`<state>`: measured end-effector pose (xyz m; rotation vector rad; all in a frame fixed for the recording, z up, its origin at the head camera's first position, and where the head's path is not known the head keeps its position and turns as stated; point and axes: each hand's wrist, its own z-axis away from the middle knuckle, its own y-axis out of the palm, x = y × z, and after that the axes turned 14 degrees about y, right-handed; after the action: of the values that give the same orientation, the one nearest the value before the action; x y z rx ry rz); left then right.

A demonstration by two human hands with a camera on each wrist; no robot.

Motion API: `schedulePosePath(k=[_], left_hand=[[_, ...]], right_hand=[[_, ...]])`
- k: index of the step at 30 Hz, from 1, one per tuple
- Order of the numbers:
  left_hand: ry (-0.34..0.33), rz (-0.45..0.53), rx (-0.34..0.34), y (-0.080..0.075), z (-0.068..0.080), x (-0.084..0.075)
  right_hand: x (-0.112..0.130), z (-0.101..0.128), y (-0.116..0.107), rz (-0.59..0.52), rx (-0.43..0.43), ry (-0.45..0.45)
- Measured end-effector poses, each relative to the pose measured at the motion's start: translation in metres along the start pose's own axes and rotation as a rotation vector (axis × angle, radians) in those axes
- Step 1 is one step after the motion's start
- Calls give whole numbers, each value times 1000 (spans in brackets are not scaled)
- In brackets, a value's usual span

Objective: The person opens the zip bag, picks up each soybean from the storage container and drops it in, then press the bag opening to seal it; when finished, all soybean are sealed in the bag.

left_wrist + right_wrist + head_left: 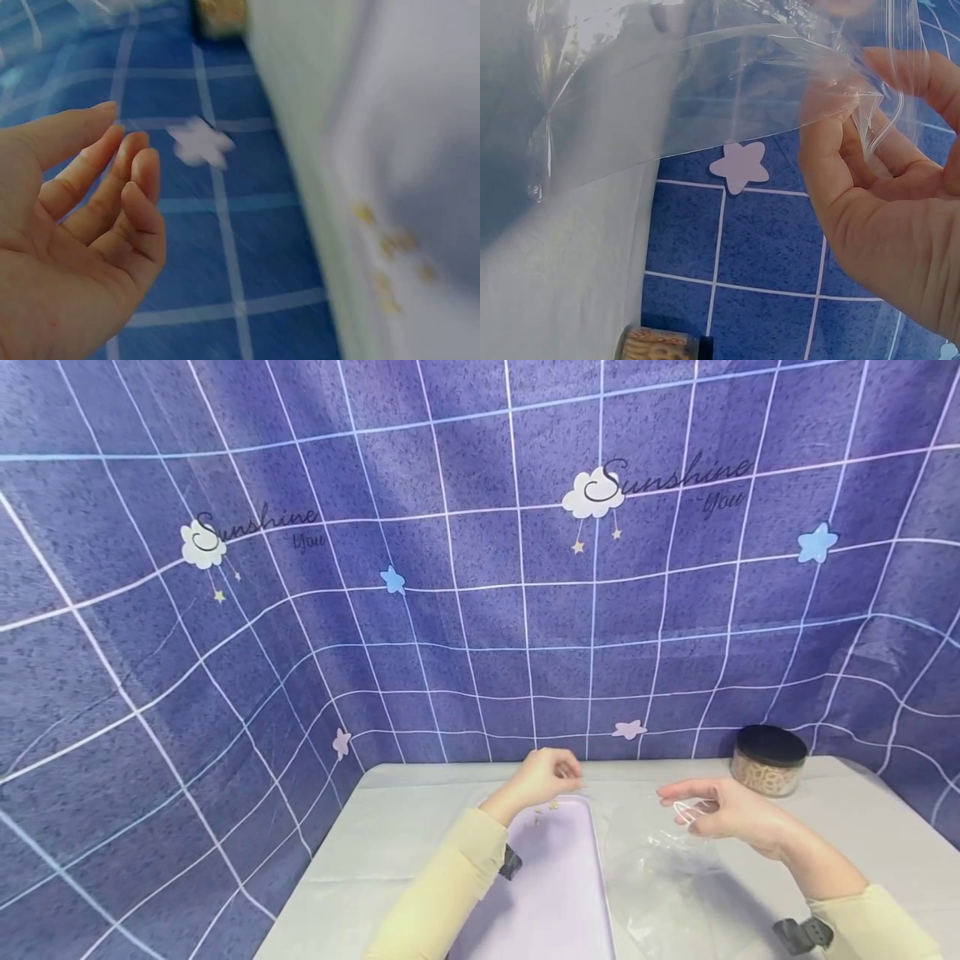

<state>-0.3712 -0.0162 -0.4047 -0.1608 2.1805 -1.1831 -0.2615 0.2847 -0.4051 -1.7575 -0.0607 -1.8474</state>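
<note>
A table (390, 843) with a pale cloth stands in front of a blue wall cloth (450, 610) with white lines, stars and clouds.

The left hand (542, 779) is up above the far end of a light purple tray (555, 893). The tray lies in the middle of the table and runs to its near edge. The wrist view shows this hand with loose, slightly bent fingers (112, 187), and nothing is in it. A few small tan bits (546, 811) lie on the far end of the tray, just under the hand.

Just to the right of the tray is a clear plastic bag (660, 877). Its lower part rests on the table, touching the tray's right edge. The right hand (723, 814) pinches the top edge of the bag between thumb and fingers (832, 157) and holds it up, so the bag's mouth hangs open toward the tray.

Further right, near the far right corner of the table, stands a round jar (768, 761) with a black lid. It has tan stuff inside. It is well apart from both hands.
</note>
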Motion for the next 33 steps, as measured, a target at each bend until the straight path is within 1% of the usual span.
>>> schedulePosePath(k=[3, 6, 7, 9, 11, 13, 18, 22, 25, 29, 31, 33], left_hand=[[-64, -22, 42, 2, 14, 25], [-133, -18, 79, 7, 27, 46], [-149, -14, 87, 8, 31, 51], [-169, -41, 98, 11, 37, 60], [-189, -71, 102, 12, 43, 67], [-194, -117, 113, 13, 47, 72], [-226, -212, 164, 17, 55, 79], [-245, -227, 181, 20, 57, 79], [-253, -242, 192, 21, 57, 79], [-247, -264, 193, 22, 55, 77], [-227, -260, 181, 20, 53, 74], [-197, -242, 165, 17, 47, 67]], right_hand=[[1, 0, 1, -2, 8, -1], [-1, -1, 1, 5, 0, 18], [-1, -1, 0, 11, -4, 23], [-2, -2, 0, 21, -11, 32], [-2, -2, 0, 30, -16, 35], [-2, -3, 0, 33, -18, 31], [-1, -4, 1, 22, -14, 13], [0, -4, 2, 14, -4, -5], [0, -5, 2, 8, -5, -1], [0, -6, 2, 13, -10, 10], [0, -6, 1, 15, -8, 8], [0, -6, 1, 17, -4, 0]])
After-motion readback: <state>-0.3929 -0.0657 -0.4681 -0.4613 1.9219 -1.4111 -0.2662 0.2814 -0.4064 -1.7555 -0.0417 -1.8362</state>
